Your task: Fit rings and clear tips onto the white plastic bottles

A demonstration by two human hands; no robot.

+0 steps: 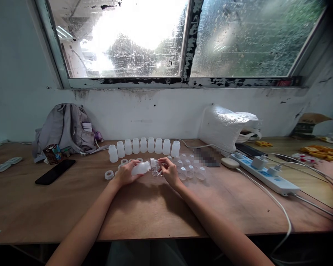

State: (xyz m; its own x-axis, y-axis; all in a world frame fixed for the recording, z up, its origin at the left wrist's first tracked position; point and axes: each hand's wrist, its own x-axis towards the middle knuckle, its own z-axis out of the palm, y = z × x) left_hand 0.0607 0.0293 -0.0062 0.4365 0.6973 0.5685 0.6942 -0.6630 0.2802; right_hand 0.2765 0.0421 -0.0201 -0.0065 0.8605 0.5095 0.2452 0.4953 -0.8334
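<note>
On the near side, the tabletop [152, 221] is open between the two forearms, so a hand could pass there. Bare wood also runs between the black phone [55, 172] and the loose white ring [109, 174] near the left hand [124, 173]. A close row of white bottles [143, 145] bars the far side. Clear cups [190, 171] crowd the right hand's [168, 170] right; farther right, the power strip [269, 179] and white cable [290, 224] obstruct.
</note>
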